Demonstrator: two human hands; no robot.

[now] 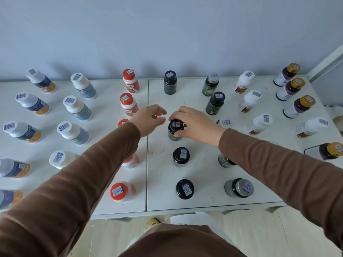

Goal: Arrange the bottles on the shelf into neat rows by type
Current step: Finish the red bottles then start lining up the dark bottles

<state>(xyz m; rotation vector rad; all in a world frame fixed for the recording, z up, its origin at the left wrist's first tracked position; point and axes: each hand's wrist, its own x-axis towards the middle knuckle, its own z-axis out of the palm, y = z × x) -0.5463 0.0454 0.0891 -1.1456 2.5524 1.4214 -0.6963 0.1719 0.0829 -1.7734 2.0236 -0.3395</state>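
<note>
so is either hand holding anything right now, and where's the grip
The right hand grips a black-capped dark bottle around its cap and shoulder, standing on the white shelf. The left hand is open beside it, holding nothing.

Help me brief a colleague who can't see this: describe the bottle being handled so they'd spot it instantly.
On the right panel of the white table, find the column of black-capped dark bottles beside the centre seam. The black-capped bottle is third from the wall. Unlike its neighbours, the right hand grips it.
</note>
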